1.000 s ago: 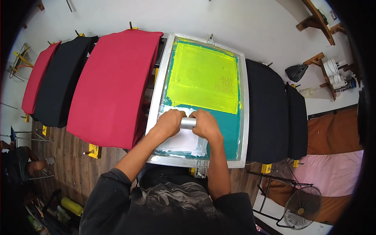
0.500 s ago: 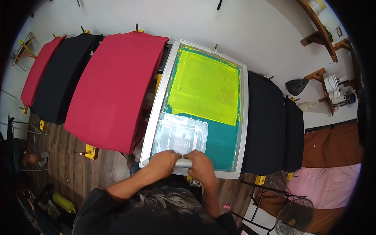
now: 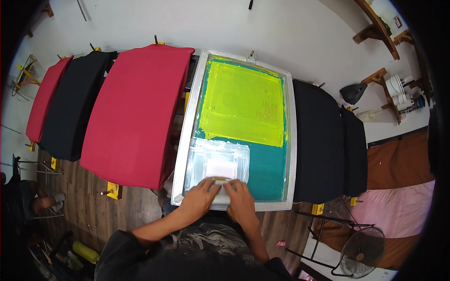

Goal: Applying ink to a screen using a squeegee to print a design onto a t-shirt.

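Sitting at the near end of the framed screen, here's the silver squeegee! Uneven pressure could streak the white ink. It lies beneath and between the fingers, left hand and right hand both clamped on it; beyond, yellow ink, red cloth left, black cloth right.

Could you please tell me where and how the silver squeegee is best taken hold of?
Probably by its silver body, from the person's own side, with both hands side by side. The squeegee is a bar lying crosswise near the near edge of the screen frame, so that side seems easiest to reach. The left hand and right hand hold it this way.
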